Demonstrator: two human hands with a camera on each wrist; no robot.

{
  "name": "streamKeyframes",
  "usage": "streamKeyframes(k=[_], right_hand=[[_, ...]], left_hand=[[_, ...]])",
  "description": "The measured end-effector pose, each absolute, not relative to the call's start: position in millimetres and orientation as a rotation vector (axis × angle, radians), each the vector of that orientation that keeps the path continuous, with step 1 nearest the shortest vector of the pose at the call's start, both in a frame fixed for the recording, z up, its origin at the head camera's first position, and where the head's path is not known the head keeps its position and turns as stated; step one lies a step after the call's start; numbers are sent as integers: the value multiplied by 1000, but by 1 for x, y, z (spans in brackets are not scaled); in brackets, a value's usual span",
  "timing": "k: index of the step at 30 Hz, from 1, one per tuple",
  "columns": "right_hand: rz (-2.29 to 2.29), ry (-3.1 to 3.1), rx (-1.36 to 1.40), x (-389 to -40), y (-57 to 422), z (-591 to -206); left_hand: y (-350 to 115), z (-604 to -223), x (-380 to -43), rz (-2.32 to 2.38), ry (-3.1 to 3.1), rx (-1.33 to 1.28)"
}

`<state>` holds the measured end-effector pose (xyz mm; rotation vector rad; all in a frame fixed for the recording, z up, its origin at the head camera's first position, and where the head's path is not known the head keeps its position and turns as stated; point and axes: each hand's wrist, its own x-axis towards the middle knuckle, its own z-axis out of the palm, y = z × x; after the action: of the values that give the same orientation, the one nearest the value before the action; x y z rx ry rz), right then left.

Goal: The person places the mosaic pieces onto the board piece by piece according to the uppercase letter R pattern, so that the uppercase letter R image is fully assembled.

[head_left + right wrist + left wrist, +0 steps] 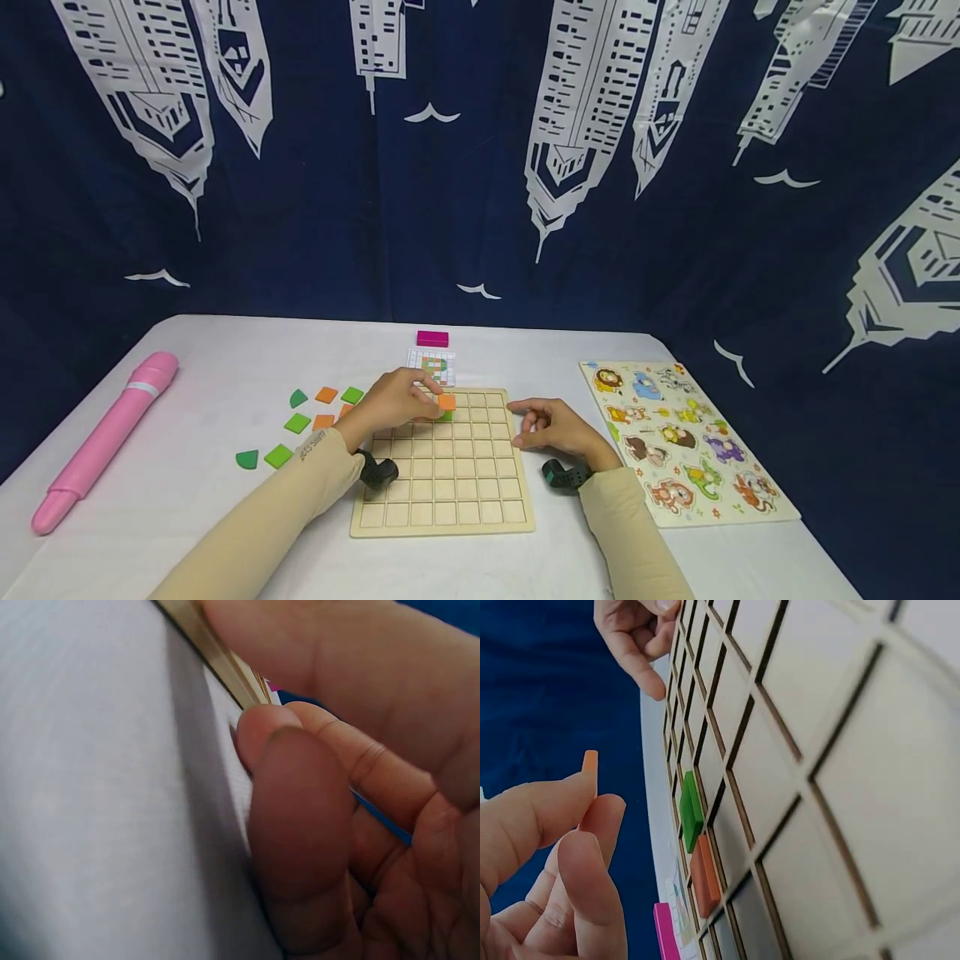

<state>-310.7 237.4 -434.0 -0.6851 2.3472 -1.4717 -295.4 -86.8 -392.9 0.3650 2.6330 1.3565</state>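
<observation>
My left hand (pixel 397 400) pinches a thin orange square tile (pixel 447 402) between thumb and finger, raised above the far part of a wooden grid board (pixel 454 468). In the left wrist view, a green tile (pixel 691 814) and another orange tile (pixel 704 877) sit side by side in cells of the board; the left hand mostly covers that orange one from the head view. My right hand (pixel 557 427) is at the board's right edge, its fingers loosely bent and fingertips touching the rim, as the right wrist view also shows.
Loose green (pixel 278 456) and orange tiles lie left of the board, with dark green rounded pieces (pixel 247 459). Behind the board are a pattern card (pixel 432 367) and a magenta block (pixel 432 338). A pink tube (pixel 105 442) lies far left, an animal puzzle (pixel 678 442) right.
</observation>
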Motion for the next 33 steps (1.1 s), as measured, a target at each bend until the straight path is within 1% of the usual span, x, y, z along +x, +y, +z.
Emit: streamKeyframes(k=[8, 14, 33], right_hand=[[-1487, 2333, -666, -309, 238, -434], [-1486, 2333, -667, -310, 238, -435], [-1486, 2333, -655, -311, 238, -435]], left_hand=[[-67, -394, -306, 1140, 2773, 325], [-56, -393, -307, 1041, 2795, 281], [-51, -398, -309, 966, 2801, 328]])
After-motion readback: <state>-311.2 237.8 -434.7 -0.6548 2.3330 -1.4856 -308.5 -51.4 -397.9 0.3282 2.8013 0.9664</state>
